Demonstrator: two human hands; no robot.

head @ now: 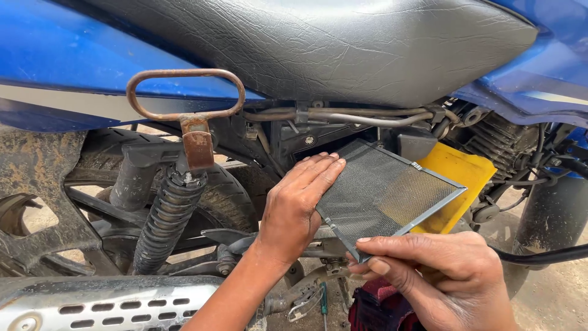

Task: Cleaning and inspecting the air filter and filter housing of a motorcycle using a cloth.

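A flat metal mesh panel [383, 191] with a grey frame is held beside a blue motorcycle. A yellow pad [460, 173] shows behind the mesh at its right. My left hand [300, 205] lies flat against the panel's left edge, fingers together. My right hand [429, 273] pinches the panel's lower corner between thumb and fingers. The panel sits in front of the open side cavity [306, 140] under the black seat [318, 43].
A rusty grab loop [184, 93] and a black shock spring [165, 217] stand to the left. The chrome exhaust shield [104, 301] fills the lower left. Engine fins [502, 141] and hoses sit at right. A screwdriver [323, 303] and red cloth [373, 306] lie below.
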